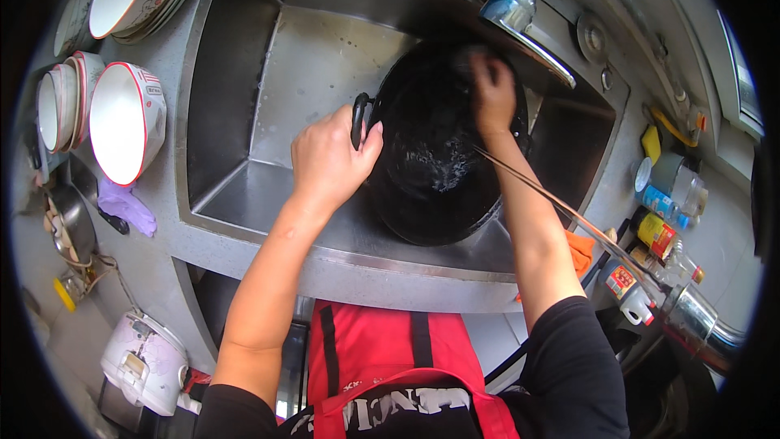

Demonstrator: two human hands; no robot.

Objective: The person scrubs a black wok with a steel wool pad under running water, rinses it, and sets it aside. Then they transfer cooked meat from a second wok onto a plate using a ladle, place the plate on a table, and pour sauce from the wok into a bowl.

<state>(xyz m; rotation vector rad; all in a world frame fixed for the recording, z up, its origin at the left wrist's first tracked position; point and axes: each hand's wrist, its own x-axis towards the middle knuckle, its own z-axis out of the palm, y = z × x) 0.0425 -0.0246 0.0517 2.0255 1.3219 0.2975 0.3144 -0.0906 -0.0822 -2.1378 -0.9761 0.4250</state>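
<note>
A black wok [426,207] rests tilted in a stainless steel sink [329,55]. My left hand [334,152] grips the wok's loop handle [359,121] on its left side. Inside the wok, near its upper right wall, is my right hand [492,94]; its fingertips are blurred, with a dark blurred thing at them that I cannot make out. Water [450,171] ripples in the wok. A thin stream of water [536,188] seems to cross over my right forearm, between the wok and a metal spout at the lower right.
White bowls with red rims [119,125] and stacked plates [183,0] stand left of the sink. A chrome faucet [515,9] juts over its far edge. Bottles [627,286], a yellow sponge [651,144] and an orange cloth [580,251] lie to the right. A rice cooker [145,363] is lower left.
</note>
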